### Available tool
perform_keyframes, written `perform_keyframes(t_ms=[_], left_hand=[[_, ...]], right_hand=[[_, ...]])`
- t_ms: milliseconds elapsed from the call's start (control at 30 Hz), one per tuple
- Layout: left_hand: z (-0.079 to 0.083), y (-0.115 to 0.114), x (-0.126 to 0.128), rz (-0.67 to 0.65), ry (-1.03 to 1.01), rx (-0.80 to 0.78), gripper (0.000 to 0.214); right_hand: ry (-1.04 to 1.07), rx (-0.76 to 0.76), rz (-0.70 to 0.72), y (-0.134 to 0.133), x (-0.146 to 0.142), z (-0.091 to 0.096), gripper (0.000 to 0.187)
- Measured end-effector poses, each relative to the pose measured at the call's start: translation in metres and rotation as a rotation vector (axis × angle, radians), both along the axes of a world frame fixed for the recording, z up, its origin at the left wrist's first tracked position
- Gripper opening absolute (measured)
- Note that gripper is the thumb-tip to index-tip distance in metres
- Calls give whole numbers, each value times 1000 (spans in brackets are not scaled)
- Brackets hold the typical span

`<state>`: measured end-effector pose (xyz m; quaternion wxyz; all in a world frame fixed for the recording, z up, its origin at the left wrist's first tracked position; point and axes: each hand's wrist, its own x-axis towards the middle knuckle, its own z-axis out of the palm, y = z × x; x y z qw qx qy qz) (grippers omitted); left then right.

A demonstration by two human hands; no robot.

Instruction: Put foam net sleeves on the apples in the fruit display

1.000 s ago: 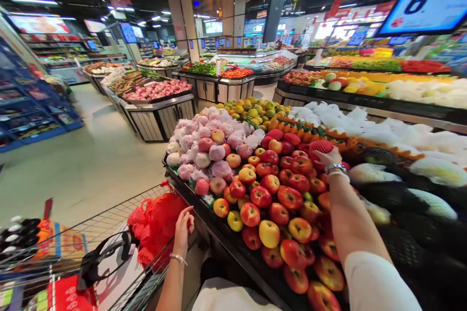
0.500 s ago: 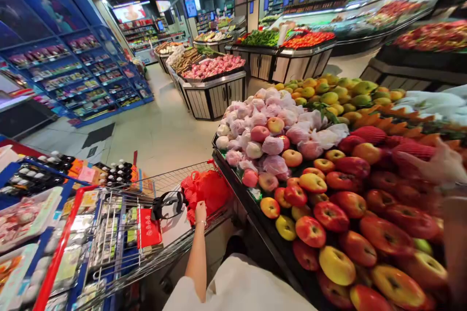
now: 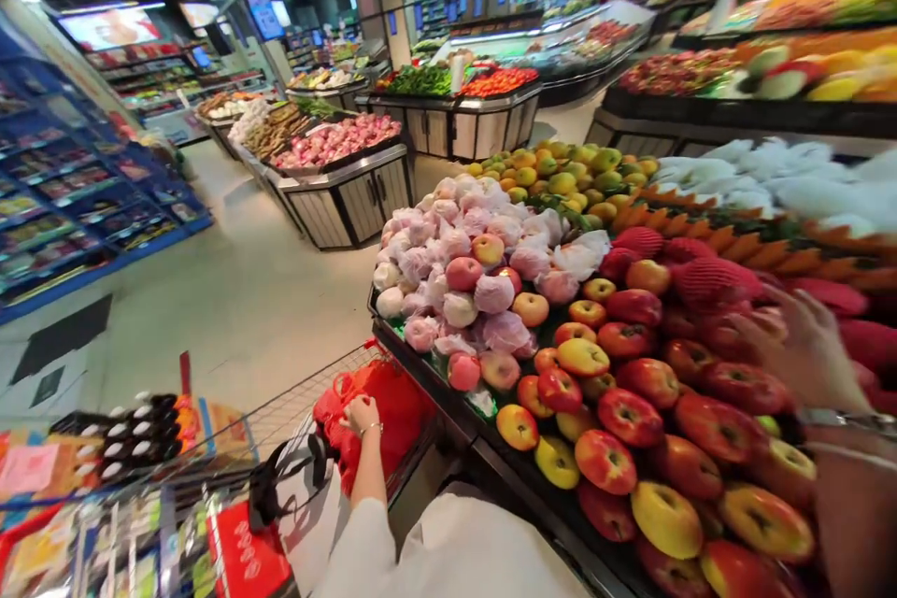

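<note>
My left hand [image 3: 360, 415] rests on a red mesh bag [image 3: 392, 402] inside the wire shopping cart [image 3: 280, 416], with its fingers curled on the mesh. My right hand [image 3: 799, 346] hovers over the pile of red and yellow apples [image 3: 631, 411] on the fruit stand at the right. It is smeared by motion and its fingers look spread. A watch shows at its wrist. Apples in red foam netting [image 3: 707, 280] lie just beyond that hand. Pink-wrapped fruit [image 3: 462, 243] is heaped at the stand's far left end.
The cart also holds a black-strapped bag [image 3: 280, 486] and packaged goods [image 3: 126, 533]. Green and yellow citrus [image 3: 561, 173] and white-netted fruit [image 3: 757, 177] lie further back. Other produce stands [image 3: 336, 177] line the aisle; blue shelving [image 3: 77, 206] stands at the left across the floor.
The view swung left, then partly back. My right hand let go of the netted apple and drew back over the pile. My left hand moved onto the red mesh bag.
</note>
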<state>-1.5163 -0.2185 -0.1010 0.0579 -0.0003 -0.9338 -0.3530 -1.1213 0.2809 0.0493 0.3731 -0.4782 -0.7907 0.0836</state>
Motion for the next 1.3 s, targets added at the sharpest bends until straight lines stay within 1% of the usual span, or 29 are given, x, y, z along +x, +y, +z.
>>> perform_keyframes(t_ms=[33,67,133,200,267,333,400,467,533,567,633,700,733,800,867,933,967,1000,1033,1100,1167,1200,1267,1300], left_hand=[[7,5,-8,10,45,73,25],[16,11,-17,19,91,147,22],[37,30,-32,15,188,317,22],[59,59,-40,-15,273,505,22],[79,94,-34,-89,311,694,26],[92,131,-12,-235,274,851,33],[96,161,26,-436,168,949,40],[96,179,71,-712,-17,1008,43],[97,188,111,-940,-179,1019,43],[99,190,127,-1054,-272,1013,43],[107,192,151,-1307,-457,967,42],[121,194,165,-1557,-572,899,43],[130,196,170,-1657,-573,864,43],[146,198,180,-1822,-489,774,45],[160,200,192,-1979,-328,632,44],[169,201,205,-2130,-148,498,41],[171,200,212,-2167,-68,476,39],[171,200,217,-2173,-12,492,38],[170,199,222,-2153,16,542,38],[165,199,224,-2061,23,674,39],[159,204,217,-1927,33,742,40],[156,209,211,-1831,58,726,37],[150,224,193,-1604,106,601,30],[148,233,184,-1503,106,514,34]], right_hand=[[25,-17,24,-15,1,4,36],[73,-1,63,-31,1,9,30],[234,91,109,-65,-2,22,29],[409,73,129,-100,-8,36,29],[534,15,112,-134,-18,47,26],[540,-50,178,-167,-31,54,20],[473,-81,317,-197,-43,56,18],[438,-93,444,-222,-54,52,18],[459,-103,506,-241,-60,44,20],[483,-103,501,-247,-61,38,20],[564,-123,422,-254,-57,26,18],[676,-199,318,-257,-48,15,13],[724,-256,287,-258,-42,10,11],[768,-376,262,-261,-31,3,10],[753,-457,259,-266,-22,-2,11],[750,-486,236,-273,-14,-7,17],[758,-486,226,-277,-10,-9,18],[766,-486,220,-281,-6,-13,19],[777,-485,211,-284,-2,-17,20],[820,-477,177,-287,7,-29,29],[894,-440,106,-286,17,-43,37],[927,-418,72,-285,22,-50,38],[955,-388,39,-279,32,-60,38],[939,-385,54,-276,36,-63,38]])
